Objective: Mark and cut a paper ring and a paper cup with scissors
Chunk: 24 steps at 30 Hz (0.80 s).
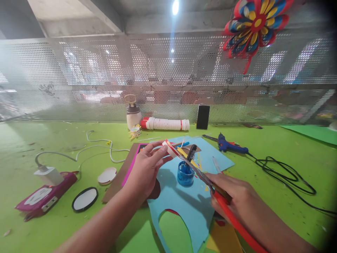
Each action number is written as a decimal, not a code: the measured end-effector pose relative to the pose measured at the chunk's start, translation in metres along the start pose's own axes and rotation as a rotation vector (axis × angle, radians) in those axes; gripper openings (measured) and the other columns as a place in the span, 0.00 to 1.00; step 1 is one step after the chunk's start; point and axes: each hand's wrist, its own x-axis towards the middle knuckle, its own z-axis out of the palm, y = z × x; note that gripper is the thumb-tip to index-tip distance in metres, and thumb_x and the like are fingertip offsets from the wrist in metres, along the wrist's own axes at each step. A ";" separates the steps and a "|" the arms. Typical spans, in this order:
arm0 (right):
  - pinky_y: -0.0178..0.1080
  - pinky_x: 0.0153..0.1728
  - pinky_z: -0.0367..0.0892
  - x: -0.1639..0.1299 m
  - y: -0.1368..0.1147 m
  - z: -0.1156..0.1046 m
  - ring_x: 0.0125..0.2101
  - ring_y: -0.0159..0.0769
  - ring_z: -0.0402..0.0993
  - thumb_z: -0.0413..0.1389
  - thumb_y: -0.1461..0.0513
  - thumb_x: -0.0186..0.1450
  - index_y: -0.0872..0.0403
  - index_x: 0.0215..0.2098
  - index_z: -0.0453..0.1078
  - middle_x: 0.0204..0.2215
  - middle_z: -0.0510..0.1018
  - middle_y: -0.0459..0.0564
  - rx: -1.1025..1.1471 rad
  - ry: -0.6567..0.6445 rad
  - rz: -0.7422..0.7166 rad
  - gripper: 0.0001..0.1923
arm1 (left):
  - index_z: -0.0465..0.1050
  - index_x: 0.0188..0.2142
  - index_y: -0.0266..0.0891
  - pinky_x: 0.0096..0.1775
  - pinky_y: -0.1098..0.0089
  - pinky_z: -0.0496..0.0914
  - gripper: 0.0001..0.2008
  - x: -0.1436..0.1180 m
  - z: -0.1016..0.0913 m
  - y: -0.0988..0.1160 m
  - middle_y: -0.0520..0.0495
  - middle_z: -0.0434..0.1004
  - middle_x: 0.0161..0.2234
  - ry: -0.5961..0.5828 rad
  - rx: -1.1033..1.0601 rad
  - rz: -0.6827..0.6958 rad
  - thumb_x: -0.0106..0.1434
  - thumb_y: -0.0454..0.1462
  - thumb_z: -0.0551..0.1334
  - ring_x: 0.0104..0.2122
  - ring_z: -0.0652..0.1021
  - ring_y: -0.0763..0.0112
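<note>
My left hand [146,165] pinches a small white piece with a red stripe [170,149] between thumb and fingers. In my right hand [240,198] is a pair of red-handled scissors [201,175], their blades pointing up and left. The blade tips reach the right end of the white piece; I cannot tell whether they touch it. Just below the blades, a blue jar [185,178] holding a black marker [191,153] stands on a light blue sheet [197,214] with a rounded cut-out. Yellow scraps lie behind the jar, partly hidden by the scissors.
On the right rests a blue glue gun [231,146] with a coiled black cord [284,172]. A purple power strip [47,196], a black-rimmed disc [85,199] and a white disc [107,175] lie left. Along the back stand a bottle [133,117], a white tube [168,124] and a dark phone-like slab [203,117].
</note>
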 end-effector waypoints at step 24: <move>0.36 0.27 0.70 0.000 0.001 0.001 0.23 0.34 0.69 0.48 0.70 0.60 0.51 0.43 0.73 0.25 0.69 0.43 0.051 0.002 0.018 0.18 | 0.73 0.42 0.34 0.45 0.58 0.76 0.16 -0.002 0.002 0.000 0.38 0.82 0.42 -0.012 0.063 0.018 0.58 0.40 0.72 0.41 0.81 0.59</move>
